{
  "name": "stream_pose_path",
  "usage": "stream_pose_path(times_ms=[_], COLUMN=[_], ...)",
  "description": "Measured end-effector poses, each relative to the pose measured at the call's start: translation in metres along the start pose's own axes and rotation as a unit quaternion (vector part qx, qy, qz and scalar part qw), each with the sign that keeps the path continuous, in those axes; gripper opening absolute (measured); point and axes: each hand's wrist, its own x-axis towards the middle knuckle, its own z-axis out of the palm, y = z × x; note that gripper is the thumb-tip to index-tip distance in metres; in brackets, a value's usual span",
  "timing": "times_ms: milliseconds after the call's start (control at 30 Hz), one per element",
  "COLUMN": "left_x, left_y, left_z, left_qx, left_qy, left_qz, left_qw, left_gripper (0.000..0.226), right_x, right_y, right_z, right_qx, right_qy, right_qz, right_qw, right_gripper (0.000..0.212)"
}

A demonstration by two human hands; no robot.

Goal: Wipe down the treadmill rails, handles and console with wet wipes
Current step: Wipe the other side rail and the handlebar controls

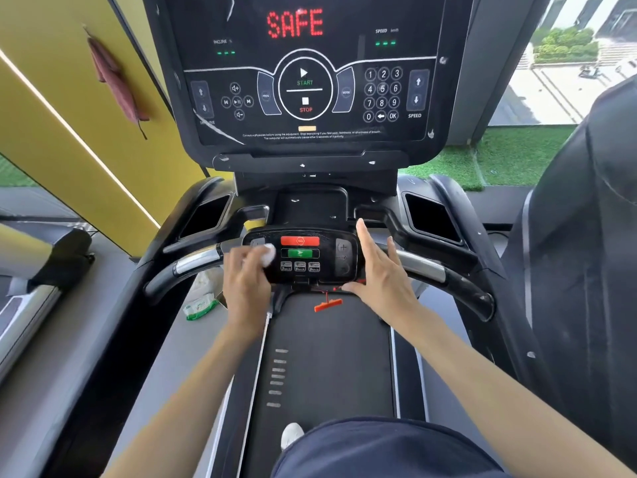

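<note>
I stand on a black treadmill with a large console (303, 81) reading SAFE. Below it sits a small control panel (303, 257) with a red and a green button. My left hand (246, 281) grips a crumpled white wet wipe (267, 255) and presses it on the panel's left end. My right hand (381, 270) is flat with straight fingers against the panel's right edge. Curved handles with chrome sections run out on the left (193, 263) and the right (431, 270).
A green-and-white pack of wipes (200, 307) lies on the left side rail. An orange safety clip (327, 303) hangs under the panel over the belt (327, 357). Another machine (586, 236) stands close on the right. A yellow wall with a red cloth (117, 81) is left.
</note>
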Motion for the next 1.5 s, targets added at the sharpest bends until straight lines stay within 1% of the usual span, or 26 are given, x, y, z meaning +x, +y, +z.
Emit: stream_pose_path(times_ms=[67,100,167,233,267,333,400,500,567,600,633,733,800,833,867,967,1000,1067,1100,1167,1233,1267,1300,1333,1400,1500], left_x=[0.008,0.009,-0.001,-0.018,-0.024,-0.025,-0.022,-0.008,-0.004,-0.005,-0.008,-0.022,-0.016,-0.012,-0.007,0.005,0.007,0.011,0.008,-0.004,-0.013,-0.012,-0.007,-0.002,0.010,0.019], left_y=[0.017,0.033,0.064,0.083,0.083,0.066,0.035,-0.001,0.008,0.022,0.039,0.065,0.048,0.035,0.022,0.000,0.005,0.037,0.055,0.081,0.079,0.065,0.048,0.032,0.013,0.020], left_z=[0.009,0.016,0.030,0.036,0.035,0.027,0.014,0.002,0.008,0.013,0.020,0.027,0.019,0.014,0.006,-0.005,-0.001,0.006,0.011,0.014,0.011,0.009,0.007,0.004,-0.005,0.000], left_qx=[0.023,0.016,-0.019,-0.046,-0.046,-0.037,-0.029,0.005,0.014,0.009,0.000,-0.031,-0.044,-0.038,-0.026,-0.005,0.000,-0.017,-0.036,-0.067,-0.052,-0.052,-0.049,-0.046,-0.033,-0.021], left_qy=[0.041,0.043,-0.002,-0.110,-0.146,-0.166,-0.102,0.037,0.064,0.057,0.035,-0.066,-0.091,-0.077,-0.053,0.013,0.025,0.025,0.008,-0.076,-0.144,-0.155,-0.151,-0.127,-0.058,0.009], left_qz=[-0.120,-0.135,-0.071,0.036,0.088,0.137,0.089,-0.102,-0.170,-0.170,-0.143,0.023,0.064,0.048,0.000,-0.190,-0.224,-0.235,-0.211,-0.085,0.064,0.089,0.078,0.034,-0.088,-0.235], left_qw=[0.992,0.990,0.997,0.992,0.984,0.976,0.990,0.994,0.983,0.984,0.989,0.997,0.993,0.995,0.998,0.982,0.974,0.971,0.977,0.991,0.986,0.982,0.984,0.990,0.994,0.972], left_gripper=[0.032,0.032,0.032,0.033,0.040,0.044,0.031,0.029,0.031,0.030,0.031,0.032,0.031,0.031,0.031,0.028,0.029,0.031,0.030,0.023,0.024,0.026,0.028,0.029,0.028,0.027], right_x=[0.000,0.000,-0.001,0.000,0.000,0.000,-0.001,-0.001,0.000,0.000,0.000,0.000,0.000,0.000,0.000,0.000,0.000,-0.001,-0.002,-0.004,-0.007,-0.008,-0.010,-0.012,-0.019,-0.028], right_y=[-0.001,0.000,0.001,0.002,0.003,0.002,0.002,0.001,0.001,0.001,0.002,0.004,0.004,0.004,0.004,0.002,0.001,0.001,0.002,0.004,0.004,0.005,0.005,0.006,0.009,0.008], right_z=[0.000,0.000,0.000,0.001,0.001,0.001,0.001,0.002,0.003,0.003,0.003,0.003,0.003,0.003,0.003,0.004,0.005,0.006,0.007,0.009,0.008,0.008,0.007,0.007,0.010,0.014], right_qx=[-0.006,-0.010,-0.010,-0.002,-0.002,-0.009,-0.013,-0.014,-0.018,-0.018,-0.017,-0.017,-0.023,-0.027,-0.030,-0.022,-0.024,-0.037,-0.046,-0.064,-0.079,-0.084,-0.087,-0.084,-0.070,-0.052], right_qy=[0.000,0.001,0.000,-0.001,-0.001,-0.001,-0.001,0.006,0.007,0.005,0.003,-0.005,-0.010,-0.012,-0.012,-0.010,-0.013,-0.019,-0.023,-0.019,-0.011,-0.007,-0.004,-0.002,0.010,0.025], right_qz=[0.003,0.002,0.002,0.006,0.007,0.002,-0.006,-0.011,-0.008,-0.008,-0.008,-0.012,-0.014,-0.015,-0.015,-0.009,-0.007,-0.007,-0.007,-0.006,-0.013,-0.017,-0.020,-0.017,0.004,0.034], right_qw=[1.000,1.000,1.000,1.000,1.000,1.000,1.000,1.000,1.000,1.000,1.000,1.000,1.000,0.999,0.999,1.000,1.000,0.999,0.999,0.998,0.997,0.996,0.996,0.996,0.997,0.998], right_gripper=[0.120,0.121,0.122,0.120,0.119,0.120,0.120,0.117,0.117,0.116,0.116,0.114,0.113,0.113,0.112,0.109,0.109,0.109,0.109,0.110,0.110,0.110,0.110,0.111,0.110,0.099])
